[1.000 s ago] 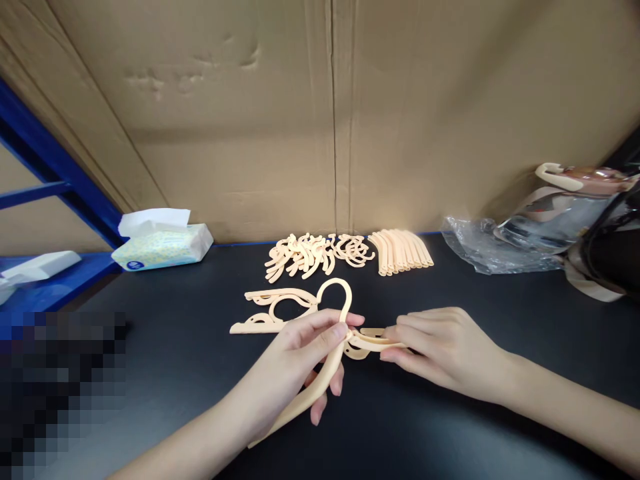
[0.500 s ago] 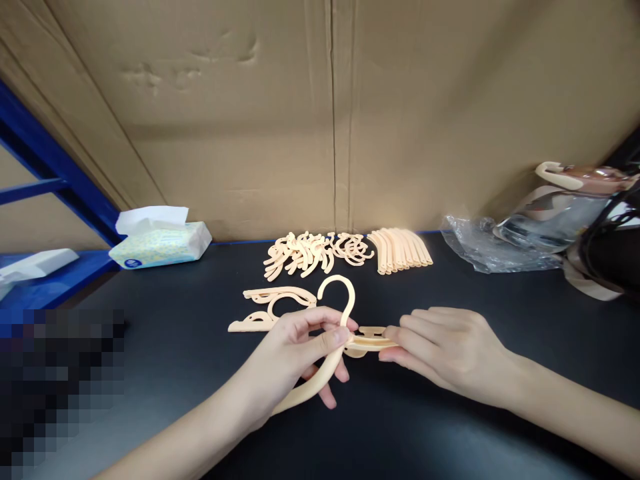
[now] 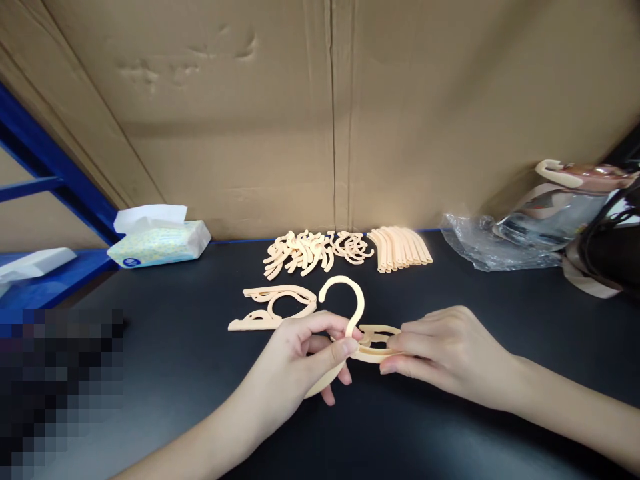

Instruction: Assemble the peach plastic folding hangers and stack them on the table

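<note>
Between my hands is a cream plastic clothes hanger (image 3: 361,300), its hook standing up and curling to the left. My left hand (image 3: 315,353) pinches it with thumb and fingers at the base of the hook; one curved arm passes below that palm, partly hidden. My right hand (image 3: 445,347) grips the other arm on the right side, its fingertips closed around it. Another cream hanger, folded (image 3: 260,323), lies on the black table behind my left hand.
At the back lie a pile of small curved cream pieces (image 3: 300,253), a heap of hooks (image 3: 351,247) and a row of long curved arms (image 3: 400,248). A tissue pack (image 3: 160,243) stands left. Right are a plastic bag (image 3: 475,247) and a clear jug (image 3: 555,207). Cardboard (image 3: 240,133) rises behind.
The hanger has turned in my hands: its hook has shifted slightly right, and the lower left arm shows less. More of the right arm's inner curve is visible. Both hands keep their hold.
</note>
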Demonstrator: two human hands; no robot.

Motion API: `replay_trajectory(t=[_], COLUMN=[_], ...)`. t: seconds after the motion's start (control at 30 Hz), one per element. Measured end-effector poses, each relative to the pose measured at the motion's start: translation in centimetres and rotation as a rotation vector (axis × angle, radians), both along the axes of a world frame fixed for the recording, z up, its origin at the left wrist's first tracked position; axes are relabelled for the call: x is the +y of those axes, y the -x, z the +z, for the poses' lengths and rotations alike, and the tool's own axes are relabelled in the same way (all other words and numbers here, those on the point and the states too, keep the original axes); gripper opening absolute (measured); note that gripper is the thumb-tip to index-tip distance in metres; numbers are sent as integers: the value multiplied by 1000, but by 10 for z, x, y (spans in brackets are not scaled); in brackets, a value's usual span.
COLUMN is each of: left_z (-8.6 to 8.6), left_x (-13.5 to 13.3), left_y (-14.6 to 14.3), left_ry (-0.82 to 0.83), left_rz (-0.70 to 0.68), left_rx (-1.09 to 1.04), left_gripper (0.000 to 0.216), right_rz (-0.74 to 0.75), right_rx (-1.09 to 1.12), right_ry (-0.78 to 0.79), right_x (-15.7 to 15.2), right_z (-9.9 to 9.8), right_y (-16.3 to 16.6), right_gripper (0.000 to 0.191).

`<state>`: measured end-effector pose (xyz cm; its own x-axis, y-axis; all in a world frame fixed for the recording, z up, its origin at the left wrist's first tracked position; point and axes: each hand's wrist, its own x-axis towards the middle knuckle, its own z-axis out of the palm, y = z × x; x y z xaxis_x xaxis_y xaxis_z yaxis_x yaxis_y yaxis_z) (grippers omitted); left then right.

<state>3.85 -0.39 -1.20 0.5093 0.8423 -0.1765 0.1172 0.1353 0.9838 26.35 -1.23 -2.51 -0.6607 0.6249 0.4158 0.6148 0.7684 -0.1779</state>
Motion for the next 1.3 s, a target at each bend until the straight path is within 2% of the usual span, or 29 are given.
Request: replay_trajectory(t=[0.27,0.47,0.7,0.87,0.93,1.0,1.07,1.17,1.3], left_z=[1,-3,2,5,4,1,-3,-8,-10], left_x=[-4,-7,-7,-9,-9,-10,-9,-10,-10], left_y=[-1,0,1,1,1,1,1,3,6], left_ry=[-44,-79,-174,-203,-265,-389,-526,-694,-854], left_rz=[-6,-33,-93,-136,-147,-151,-132,-109,-75], left_rx=[101,154,349,439,449,509,603,679,694], left_gripper=[31,36,38,43,33,20,16,25,24], right_rz=[-20,-54,-130,-138,-142,-150,-129,-57,-27], right_rx=[66,78,72,76,76,56,25,9,61], right_ry=[194,215,365,336,352,373,379,309,-14], right_x=[-2,-3,-3,-1,1,4,6,8,6], right_z=[-1,-1,1,1,1,1,2,3,7], right_y=[3,5,6,4,2,-1,-3,-4,-3], right_gripper=[38,44,44,48,46,44,43,39,27])
